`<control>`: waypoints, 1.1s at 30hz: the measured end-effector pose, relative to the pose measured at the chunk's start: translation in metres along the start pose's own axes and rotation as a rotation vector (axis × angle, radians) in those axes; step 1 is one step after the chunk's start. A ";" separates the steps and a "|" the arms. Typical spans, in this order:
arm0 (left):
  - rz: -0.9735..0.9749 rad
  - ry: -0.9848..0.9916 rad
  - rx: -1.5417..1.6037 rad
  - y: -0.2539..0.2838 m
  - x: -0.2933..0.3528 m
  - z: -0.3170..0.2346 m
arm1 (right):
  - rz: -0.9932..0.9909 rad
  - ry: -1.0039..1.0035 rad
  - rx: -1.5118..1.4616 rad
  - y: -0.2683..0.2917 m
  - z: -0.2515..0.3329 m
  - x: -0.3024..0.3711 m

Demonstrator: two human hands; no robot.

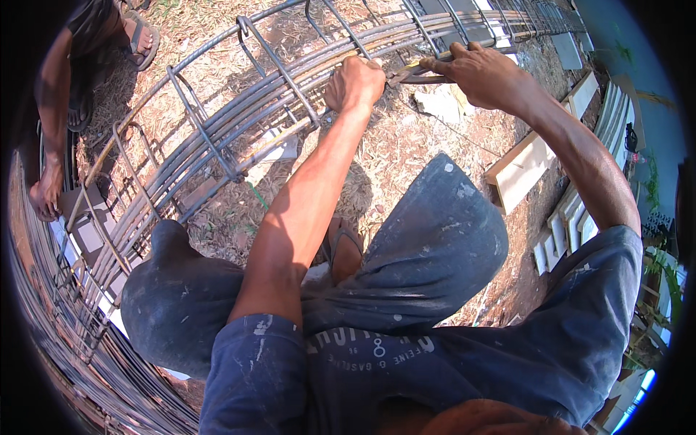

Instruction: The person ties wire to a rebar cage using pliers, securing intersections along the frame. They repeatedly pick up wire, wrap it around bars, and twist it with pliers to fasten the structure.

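Observation:
My left hand (355, 83) is closed in a fist against the near side of a long rebar cage (254, 94), where a bent stirrup meets the lengthwise bars. What its fingers hold is hidden. To the right, my right hand (484, 76) grips the handles of a pair of pincers (428, 72). The pincers' jaws point left and end just beside my left fist, close to the bars. Square stirrups stand along the cage, round several brownish-grey bars.
Another person's hand (47, 192) rests by the cage at far left; that person's sandalled foot (141, 40) is beyond it. Many loose rebars (65, 341) lie lower left. A wooden board (522, 174) and stacked pale strips (612, 119) are at right. Dry straw litters the ground.

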State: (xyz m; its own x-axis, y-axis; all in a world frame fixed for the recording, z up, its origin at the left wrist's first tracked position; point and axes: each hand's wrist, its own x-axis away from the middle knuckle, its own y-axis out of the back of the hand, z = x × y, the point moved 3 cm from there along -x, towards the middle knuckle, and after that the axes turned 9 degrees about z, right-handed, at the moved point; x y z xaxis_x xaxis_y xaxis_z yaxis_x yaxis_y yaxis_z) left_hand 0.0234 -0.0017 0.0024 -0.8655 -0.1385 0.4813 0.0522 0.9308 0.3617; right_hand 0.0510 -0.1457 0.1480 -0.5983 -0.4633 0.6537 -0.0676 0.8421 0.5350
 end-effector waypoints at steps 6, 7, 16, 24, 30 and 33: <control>0.023 -0.006 -0.007 0.002 0.000 -0.002 | 0.024 -0.092 0.062 0.020 0.007 -0.001; 0.033 -0.007 -0.001 0.001 0.000 -0.002 | 0.008 -0.096 0.099 0.021 0.008 0.000; 0.062 0.039 0.001 0.005 -0.007 0.005 | 0.637 0.046 -1.345 -0.034 0.011 0.004; 0.074 0.039 0.024 0.001 -0.007 0.003 | 0.465 0.086 -1.591 -0.083 0.055 0.020; 0.008 0.035 -0.001 0.007 -0.004 -0.003 | -0.332 -0.272 -0.159 -0.037 0.024 0.048; 0.025 0.062 0.016 0.006 -0.001 -0.003 | -0.090 -0.265 -0.338 -0.034 0.031 0.053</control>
State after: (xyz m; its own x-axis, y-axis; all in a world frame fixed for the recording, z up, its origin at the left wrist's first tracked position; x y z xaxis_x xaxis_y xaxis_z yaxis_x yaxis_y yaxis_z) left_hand 0.0258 0.0030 0.0068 -0.8313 -0.1353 0.5391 0.0652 0.9395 0.3363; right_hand -0.0031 -0.1902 0.1482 -0.7891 -0.4072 0.4599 0.1095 0.6434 0.7576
